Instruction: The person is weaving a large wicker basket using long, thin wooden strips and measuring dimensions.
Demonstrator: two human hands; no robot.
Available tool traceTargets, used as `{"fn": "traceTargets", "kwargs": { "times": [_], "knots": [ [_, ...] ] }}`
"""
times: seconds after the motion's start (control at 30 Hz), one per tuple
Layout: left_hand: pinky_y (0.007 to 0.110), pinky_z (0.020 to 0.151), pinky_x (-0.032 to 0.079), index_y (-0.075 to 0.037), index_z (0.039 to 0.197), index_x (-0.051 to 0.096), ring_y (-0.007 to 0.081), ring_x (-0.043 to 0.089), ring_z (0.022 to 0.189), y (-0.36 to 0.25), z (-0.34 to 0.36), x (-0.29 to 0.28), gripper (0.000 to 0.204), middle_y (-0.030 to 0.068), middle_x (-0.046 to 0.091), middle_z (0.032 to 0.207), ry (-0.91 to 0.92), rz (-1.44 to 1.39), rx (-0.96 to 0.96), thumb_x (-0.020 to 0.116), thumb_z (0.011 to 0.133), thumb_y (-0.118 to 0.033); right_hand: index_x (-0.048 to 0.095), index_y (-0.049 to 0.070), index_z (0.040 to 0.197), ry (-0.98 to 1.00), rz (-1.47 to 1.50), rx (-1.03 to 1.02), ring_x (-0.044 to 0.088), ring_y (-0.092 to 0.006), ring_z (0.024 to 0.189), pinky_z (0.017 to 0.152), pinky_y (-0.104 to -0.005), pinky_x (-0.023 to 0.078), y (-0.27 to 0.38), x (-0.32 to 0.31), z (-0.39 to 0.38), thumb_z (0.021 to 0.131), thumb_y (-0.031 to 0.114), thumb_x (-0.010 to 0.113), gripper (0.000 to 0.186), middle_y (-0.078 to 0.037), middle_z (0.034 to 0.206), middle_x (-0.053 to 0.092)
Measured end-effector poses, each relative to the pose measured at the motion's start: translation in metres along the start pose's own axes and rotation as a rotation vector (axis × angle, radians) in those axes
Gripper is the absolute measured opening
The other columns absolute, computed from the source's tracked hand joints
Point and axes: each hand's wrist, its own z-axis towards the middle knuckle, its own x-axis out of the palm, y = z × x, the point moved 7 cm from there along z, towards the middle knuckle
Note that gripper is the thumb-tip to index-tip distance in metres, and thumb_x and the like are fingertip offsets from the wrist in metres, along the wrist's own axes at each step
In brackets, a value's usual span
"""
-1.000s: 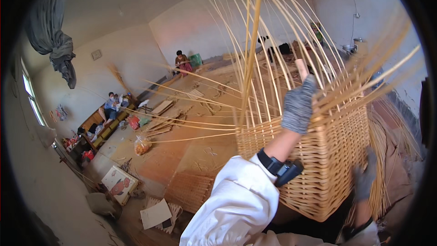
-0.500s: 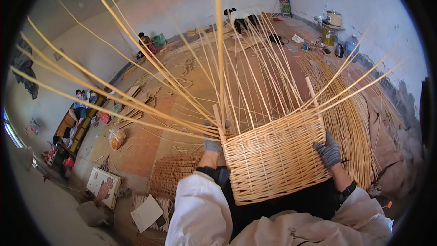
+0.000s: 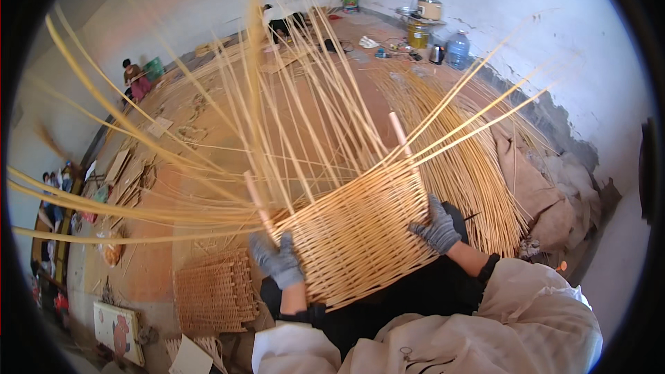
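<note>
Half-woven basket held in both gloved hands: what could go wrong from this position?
The long unwoven stakes fan up toward the head camera, so a tilt could whip their tips near the face. The left hand and right hand grip only the side edges of the basket, so it might twist or slip. Loose willow rods lying on the floor beside it could snag the stakes.

Floor (image 3: 208, 125): earthen. Lying on it: willow rods (image 3: 478, 166), woven mat (image 3: 216, 292), sacking (image 3: 537, 180), water bottle (image 3: 458, 50).
</note>
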Motion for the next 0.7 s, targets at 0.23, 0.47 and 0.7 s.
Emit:
{"fn": "traceTargets", "kwargs": {
  "times": [0.23, 0.47, 0.7],
  "knots": [
    [0.039, 0.085, 0.040, -0.001, 0.118, 0.040, 0.0341, 0.047, 0.103, -0.168, -0.048, 0.123, 0.068, 0.0188, 0.046, 0.115, 0.432, 0.142, 0.763, 0.066, 0.067, -0.038, 0.052, 0.004, 0.103, -0.216, -0.382, -0.783, 0.049, -0.0316, 0.097, 0.083, -0.0383, 0.038, 0.129, -0.108, 0.106, 0.077, 0.019, 0.054, 0.030, -0.015, 0.100, 0.053],
    [0.036, 0.085, 0.039, -0.023, 0.121, 0.041, 0.0238, 0.054, 0.099, -0.158, -0.038, 0.205, 0.072, 0.0061, 0.057, 0.106, 1.210, 0.758, 0.272, 0.067, 0.060, -0.051, 0.060, 0.015, 0.088, 0.331, -0.776, -0.585, 0.059, -0.0219, 0.083, 0.071, -0.0356, 0.045, 0.069, -0.050, 0.115, 0.081, 0.036, 0.043, 0.029, -0.007, 0.083, 0.062],
    [0.036, 0.083, 0.040, -0.017, 0.117, 0.045, 0.0237, 0.056, 0.094, -0.164, -0.050, 0.204, 0.063, 0.0111, 0.059, 0.099, 0.966, 0.885, 0.448, 0.063, 0.065, -0.049, 0.059, 0.008, 0.095, 0.086, -0.318, -0.685, 0.057, -0.0255, 0.086, 0.075, -0.0352, 0.045, 0.041, -0.058, 0.126, 0.080, 0.040, 0.046, 0.038, -0.011, 0.090, 0.060]
  ]
}}
